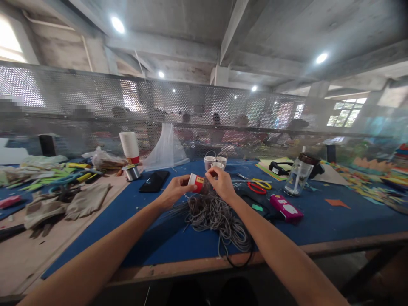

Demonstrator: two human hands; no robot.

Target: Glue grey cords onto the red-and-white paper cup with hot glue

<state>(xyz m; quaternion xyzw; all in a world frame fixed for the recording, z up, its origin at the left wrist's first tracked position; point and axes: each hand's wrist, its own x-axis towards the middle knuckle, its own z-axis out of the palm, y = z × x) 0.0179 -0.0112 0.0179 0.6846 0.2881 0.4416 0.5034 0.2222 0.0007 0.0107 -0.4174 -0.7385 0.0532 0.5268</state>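
My left hand (177,188) is closed around a red and white paper cup (195,182), which is tipped on its side. Close to the cup's right side, my right hand (221,182) has its fingers pinched together. Whatever they hold is too small to make out, though grey strands hang just below. Under both hands lies a tangled heap of grey cord (219,219) on the blue table cover (149,238). Just beyond my right hand stand several small white cups (209,162) with thin looped handles.
A black phone (154,181) and a stack of paper cups (129,144) are left of my hands. To the right lie scissors (257,187), a magenta box (286,208) and a glass jar (298,175). Gloves (87,199) lie far left. A perforated screen (191,102) stands behind the table.
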